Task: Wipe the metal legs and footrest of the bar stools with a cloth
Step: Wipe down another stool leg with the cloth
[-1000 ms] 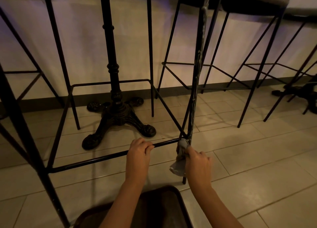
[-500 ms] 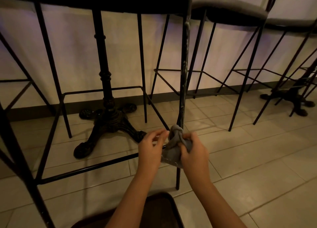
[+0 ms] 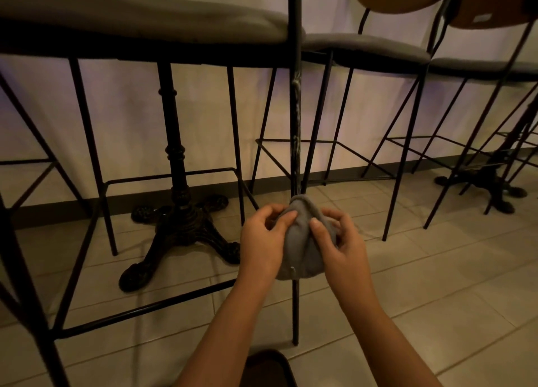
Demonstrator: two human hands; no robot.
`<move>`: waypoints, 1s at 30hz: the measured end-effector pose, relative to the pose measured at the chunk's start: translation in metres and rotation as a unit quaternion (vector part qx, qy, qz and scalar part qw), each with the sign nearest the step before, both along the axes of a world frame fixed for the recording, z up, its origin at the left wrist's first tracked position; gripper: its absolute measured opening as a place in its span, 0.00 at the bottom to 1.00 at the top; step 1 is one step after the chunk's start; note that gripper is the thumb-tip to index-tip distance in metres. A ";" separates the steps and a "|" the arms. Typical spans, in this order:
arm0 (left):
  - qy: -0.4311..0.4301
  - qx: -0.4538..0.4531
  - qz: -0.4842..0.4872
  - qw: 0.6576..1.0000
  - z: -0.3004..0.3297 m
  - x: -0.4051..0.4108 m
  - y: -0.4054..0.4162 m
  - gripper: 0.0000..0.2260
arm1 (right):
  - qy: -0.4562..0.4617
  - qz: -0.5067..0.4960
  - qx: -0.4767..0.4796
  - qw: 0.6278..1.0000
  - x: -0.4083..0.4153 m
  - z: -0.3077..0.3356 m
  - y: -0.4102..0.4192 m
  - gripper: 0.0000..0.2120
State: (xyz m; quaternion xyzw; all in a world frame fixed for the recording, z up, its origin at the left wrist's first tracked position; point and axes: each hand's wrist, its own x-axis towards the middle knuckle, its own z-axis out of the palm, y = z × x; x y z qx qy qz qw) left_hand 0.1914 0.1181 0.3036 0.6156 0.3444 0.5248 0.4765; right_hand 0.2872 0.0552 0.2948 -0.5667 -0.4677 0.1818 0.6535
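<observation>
Here, each line taken from the hands outward:

Left hand: the left hand (image 3: pixel 263 241) is curled shut, thumb and fingertips pinching the left side of a bunched grey cloth (image 3: pixel 302 241).

Right hand: the right hand (image 3: pixel 342 241) is also closed on the cloth, its thumb pressed into the front of the fabric and the other fingers wrapped round the right side.

Cloth: the cloth sits between both hands, gathered around the thin black metal front leg (image 3: pixel 296 119) of the nearest bar stool; its top bulges just above the fingers and its lower edge hangs below the palms.

Leg: upright, with pale scuffed patches along the stretch above the cloth; below the cloth it runs on down to the beige tiled floor (image 3: pixel 436 284).

Footrest: a black metal footrest bar (image 3: pixel 139 311) runs from behind the left wrist out to the left; whether the cloth touches it cannot be told.

Seat: the grey padded seat (image 3: pixel 145 17) of this stool spans the top left.

Beyond: a black ornate cast-iron table pedestal (image 3: pixel 177 212) stands behind the footrest frame, and further black-legged bar stools (image 3: pixel 407 142) line the pale wall to the right.

Near edge: a dark rounded object (image 3: pixel 267 369) lies at the bottom, between the forearms; what it is cannot be told.
</observation>
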 end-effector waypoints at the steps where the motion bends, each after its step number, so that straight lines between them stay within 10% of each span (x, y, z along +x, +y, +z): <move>1: -0.004 0.009 0.000 1.000 0.005 -0.001 0.002 0.02 | 0.028 0.005 0.005 1.000 0.002 0.005 0.001 0.12; 9: -0.014 0.056 -0.022 0.998 0.042 0.000 0.004 0.09 | 0.135 0.108 -0.001 0.985 0.016 0.035 0.014 0.07; 16: 0.172 0.246 -0.039 0.953 0.064 -0.008 0.021 0.15 | 0.130 0.092 0.027 0.987 0.027 0.053 0.029 0.07; 26: 0.233 0.451 0.040 0.861 0.138 -0.003 0.073 0.10 | -0.084 -0.062 -0.047 0.993 0.030 0.012 0.055 0.24; 30: 0.205 0.430 0.050 0.878 0.150 0.004 0.090 0.12 | -0.127 -0.052 -0.042 0.990 0.022 0.011 0.061 0.19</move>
